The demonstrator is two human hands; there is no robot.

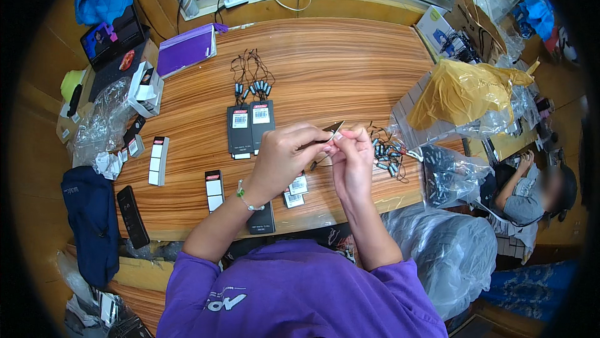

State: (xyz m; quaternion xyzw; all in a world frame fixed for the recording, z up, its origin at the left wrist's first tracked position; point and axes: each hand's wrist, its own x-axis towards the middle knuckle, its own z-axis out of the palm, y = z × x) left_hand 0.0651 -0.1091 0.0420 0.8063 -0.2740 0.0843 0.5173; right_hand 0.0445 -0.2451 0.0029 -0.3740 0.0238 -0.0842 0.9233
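Both my hands meet above the middle of the wooden table [331,50]. My left hand [282,155] and my right hand [351,163] pinch a small dark tag [335,129], seen nearly edge-on; what else is between the fingertips is too small to tell. Beyond my left hand lie two stacks of dark hang tags [262,124], with white labels and black strings [253,75] fanned out. Beneath my hands are more labelled tags [296,189], partly hidden. Right of my right hand is a tangle of black strings with pale blue ends [389,155].
Label stacks [214,191] lie on the left, with a phone [132,216] at the edge. A purple folder [186,50], laptop [112,38] and white box [146,91] stand far left. At right are a yellow plastic bag [456,97], a clear bag [453,175] and another person [525,197].
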